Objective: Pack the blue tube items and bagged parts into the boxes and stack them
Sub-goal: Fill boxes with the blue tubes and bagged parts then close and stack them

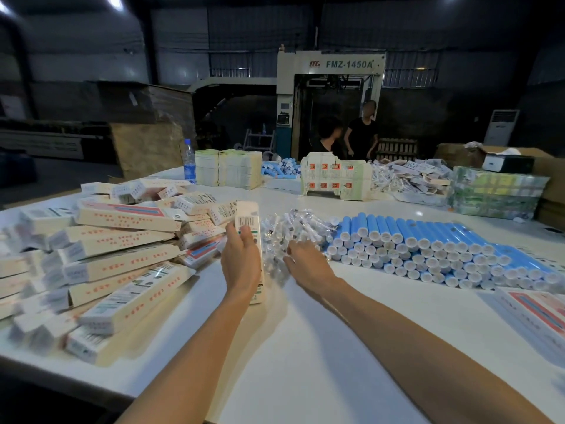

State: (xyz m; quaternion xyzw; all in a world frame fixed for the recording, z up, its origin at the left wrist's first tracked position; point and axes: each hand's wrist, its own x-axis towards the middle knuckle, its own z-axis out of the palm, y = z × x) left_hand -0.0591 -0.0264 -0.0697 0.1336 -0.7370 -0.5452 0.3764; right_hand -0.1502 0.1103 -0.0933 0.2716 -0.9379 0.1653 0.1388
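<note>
Hands (pixel 241 255) two; one box (pixel 248 223) in left.

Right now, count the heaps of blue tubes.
2. The large heap lies right of the bagged parts; the small heap sits at the far side, between the flat carton stacks. Others may be hidden.

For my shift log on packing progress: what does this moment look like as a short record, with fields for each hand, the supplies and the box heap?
left: left hand grips a long box, barcode toward the camera
right: right hand reaches into the bagged parts; grip too blurred to tell
supplies: blue tubes stacked in rows right of the bags
heap: boxes piled loosely at the left of the table
far side: flat cartons, water bottle
</note>
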